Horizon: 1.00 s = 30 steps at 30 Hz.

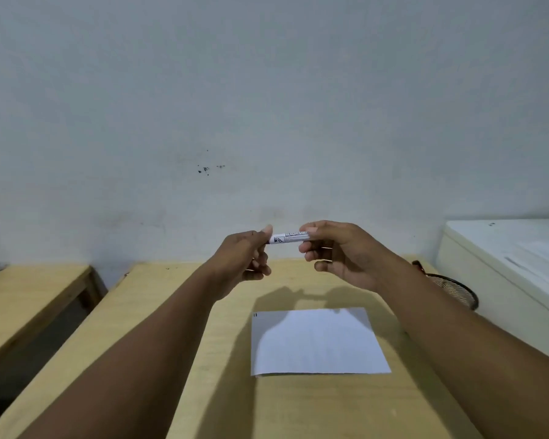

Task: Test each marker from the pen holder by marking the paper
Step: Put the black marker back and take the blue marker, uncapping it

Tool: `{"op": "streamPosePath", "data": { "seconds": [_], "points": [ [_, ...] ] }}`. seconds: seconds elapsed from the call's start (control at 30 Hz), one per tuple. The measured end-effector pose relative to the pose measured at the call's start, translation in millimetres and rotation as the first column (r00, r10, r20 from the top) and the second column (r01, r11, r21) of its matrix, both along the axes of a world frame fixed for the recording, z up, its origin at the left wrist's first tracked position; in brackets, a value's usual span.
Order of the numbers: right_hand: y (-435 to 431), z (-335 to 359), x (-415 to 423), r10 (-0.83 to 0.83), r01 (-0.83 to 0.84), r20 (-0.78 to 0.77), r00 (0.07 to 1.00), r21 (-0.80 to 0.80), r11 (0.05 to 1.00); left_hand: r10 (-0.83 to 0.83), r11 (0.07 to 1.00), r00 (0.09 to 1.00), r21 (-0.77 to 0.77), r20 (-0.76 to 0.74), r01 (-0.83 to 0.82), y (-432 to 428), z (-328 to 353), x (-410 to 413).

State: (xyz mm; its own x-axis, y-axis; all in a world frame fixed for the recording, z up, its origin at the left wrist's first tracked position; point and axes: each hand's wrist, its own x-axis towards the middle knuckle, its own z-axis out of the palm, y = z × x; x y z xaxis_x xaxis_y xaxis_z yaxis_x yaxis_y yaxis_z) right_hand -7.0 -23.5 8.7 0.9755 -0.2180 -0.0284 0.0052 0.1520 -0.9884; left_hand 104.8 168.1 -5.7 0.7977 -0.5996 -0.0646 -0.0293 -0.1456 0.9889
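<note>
A white marker (288,238) with black print is held level in the air above the far part of the table. My left hand (246,259) pinches its left end, which the fingers hide. My right hand (339,253) grips its right end. A white sheet of paper (317,342) lies flat on the wooden table (222,391) below both hands, with a small dark mark at its far left corner. The black mesh pen holder (457,291) stands at the table's right edge, mostly hidden behind my right forearm.
A second wooden table (29,299) stands to the left, with a gap between the two. A white cabinet-like unit (507,270) with papers on top sits to the right. A pale wall (267,106) rises right behind the tables.
</note>
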Motion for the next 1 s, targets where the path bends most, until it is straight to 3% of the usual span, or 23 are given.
{"op": "streamPosePath", "data": {
  "seconds": [0.17, 0.33, 0.47, 0.53, 0.6, 0.67, 0.83, 1.0],
  "points": [
    [49, -30, 25, -0.037, 0.057, -0.079, 0.996, 0.272, 0.961, 0.027, 0.999, 1.0, 0.036, 0.004, -0.027, 27, -17, 6],
    [75, -51, 45, -0.012, 0.042, -0.107, 0.994, 0.275, 0.961, -0.002, 0.999, 0.999, 0.053, -0.047, 0.004, 40, -33, 11],
    [61, -47, 50, 0.023, -0.016, -0.024, 0.999, 0.251, 0.968, 0.152, 0.986, 0.973, -0.043, -0.173, -0.162, 55, -42, 23],
    [46, -45, 46, 0.012, -0.006, -0.025, 1.0, 0.213, 0.977, 0.176, 0.984, 0.984, 0.034, -0.042, -0.175, 69, -51, 31],
    [35, -46, 43, 0.014, -0.006, -0.053, 0.998, 0.153, 0.988, 0.099, 0.949, 0.969, 0.27, 0.227, -0.16, 78, -65, 37],
    [30, -51, 41, 0.007, -0.003, -0.097, 0.995, 0.047, 0.999, -0.032, 0.852, 0.921, 0.492, 0.388, -0.177, 79, -77, 38],
    [40, -82, 41, -0.124, 0.098, -0.085, 0.989, -0.26, 0.961, -0.257, 0.689, 0.852, 0.705, 0.456, -0.17, 67, -100, 35],
    [59, -110, 49, -0.222, 0.196, -0.094, 0.97, -0.232, 0.953, -0.275, 0.638, 0.826, 0.736, 0.492, -0.225, 60, -115, 27]
  ]
}}
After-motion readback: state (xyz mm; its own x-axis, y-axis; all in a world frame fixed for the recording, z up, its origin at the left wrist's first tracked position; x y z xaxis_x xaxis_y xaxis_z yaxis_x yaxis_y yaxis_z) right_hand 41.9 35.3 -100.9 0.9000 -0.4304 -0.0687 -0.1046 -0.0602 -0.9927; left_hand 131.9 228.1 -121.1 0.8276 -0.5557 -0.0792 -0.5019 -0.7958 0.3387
